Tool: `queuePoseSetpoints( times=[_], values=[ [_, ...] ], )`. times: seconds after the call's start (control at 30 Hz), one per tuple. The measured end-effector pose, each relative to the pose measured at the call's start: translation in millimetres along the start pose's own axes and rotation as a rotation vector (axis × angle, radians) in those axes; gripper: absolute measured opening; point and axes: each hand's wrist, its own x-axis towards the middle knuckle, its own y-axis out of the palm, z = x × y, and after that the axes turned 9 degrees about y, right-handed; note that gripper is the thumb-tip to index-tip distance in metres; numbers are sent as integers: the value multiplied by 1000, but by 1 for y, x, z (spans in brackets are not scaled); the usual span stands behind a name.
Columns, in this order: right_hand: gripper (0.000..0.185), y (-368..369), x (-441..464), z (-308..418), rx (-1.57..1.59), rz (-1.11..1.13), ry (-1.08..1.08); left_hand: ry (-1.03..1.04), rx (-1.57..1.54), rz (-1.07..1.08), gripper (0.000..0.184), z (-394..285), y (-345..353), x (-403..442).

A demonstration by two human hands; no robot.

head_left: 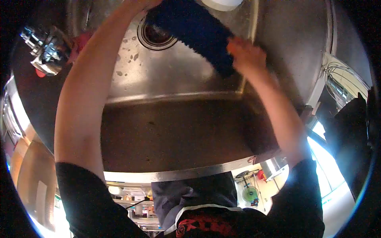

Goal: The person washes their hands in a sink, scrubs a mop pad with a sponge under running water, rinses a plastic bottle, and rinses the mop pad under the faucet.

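A dark blue fuzzy cloth (194,29) stretches slantwise across the metal sink (158,79) between my two hands. My right hand (248,55) is closed on its lower right end, near the sink's right inner corner. At the cloth's upper left end is my left hand (149,3), mostly cut off by the top of the view; it appears to grip the cloth, though its fingers hardly show. Partly beneath the cloth lies the round drain (156,37). Drops of water dot the sink floor left of the drain.
A white round container (222,3) is partly visible at the top edge. Chrome faucet fittings (49,51) stand left of my left arm. To the right hangs or rests a wire whisk (343,85). The sink's front rim (174,174) runs before my body.
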Motion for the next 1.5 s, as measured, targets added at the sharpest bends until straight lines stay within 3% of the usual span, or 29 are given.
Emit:
queuePoseSetpoints(
  times=[0.03,0.1,0.17,0.2,0.23,0.3,0.33,0.37,0.43,0.5,0.53,0.6,0.63,0.67,0.77,0.8,0.87,0.9,0.93,1.0,1.03,1.17,1.23,1.4,1.43,1.5],
  values=[
    [56,-19,17,-2,-59,-15,105,-32,-56,38,44,15,4,-23],
    [57,-47,45,-2,85,-211,167,-107,-255,70,30,56,39,-66],
    [46,-36,65,11,213,-320,157,-175,-582,283,47,84,121,-102],
    [35,-28,74,19,314,-422,148,-287,-1054,85,43,24,101,-155],
    [35,-18,78,27,327,-423,138,-426,-1222,72,41,10,124,-173],
    [37,0,87,39,256,-474,-24,-631,-1414,366,59,6,174,-199],
    [42,-3,98,35,241,-448,-65,-641,-1420,363,59,13,203,-210],
    [47,1,110,27,286,-518,-184,-252,-1092,552,54,18,233,-220],
    [46,11,141,18,221,-795,-405,131,-748,688,50,8,230,-216],
    [46,8,94,46,323,-657,-336,730,218,-34,32,-31,172,-201],
    [46,-2,71,60,419,-560,-257,727,218,-44,32,-34,179,-189],
    [49,38,41,72,335,-276,-252,566,114,189,32,-39,198,-165],
    [50,50,39,74,300,-186,-250,570,107,172,32,-43,199,-156],
    [46,42,48,68,150,-376,-563,530,108,246,33,-49,197,-154],
    [41,18,123,43,96,-418,-644,517,92,374,34,-56,185,-136],
    [39,18,138,43,308,-546,-411,597,-10,383,25,-53,186,-129],
    [41,13,90,60,314,-406,-133,672,-99,374,19,-52,184,-122],
    [44,9,65,69,304,-334,3,636,-85,488,24,-56,184,-119],
    [44,68,49,67,312,-298,-198,595,-76,598,30,-60,185,-115],
    [36,35,61,52,58,-283,-332,592,-94,645,31,-69,194,-118],
    [36,20,81,51,51,-291,-331,579,-84,688,34,-70,197,-115],
    [37,-13,142,55,364,-702,-150,462,-120,692,40,-69,216,-113],
    [36,-23,165,41,266,-543,-166,600,17,396,35,-73,233,-122],
    [34,-11,167,32,115,-192,-191,444,-148,637,40,-89,235,-131],
    [34,-16,143,56,264,-500,-228,437,-158,682,46,-86,235,-121],
    [33,-15,98,74,406,-788,-256,430,-172,674,46,-87,223,-130]
  ],
)
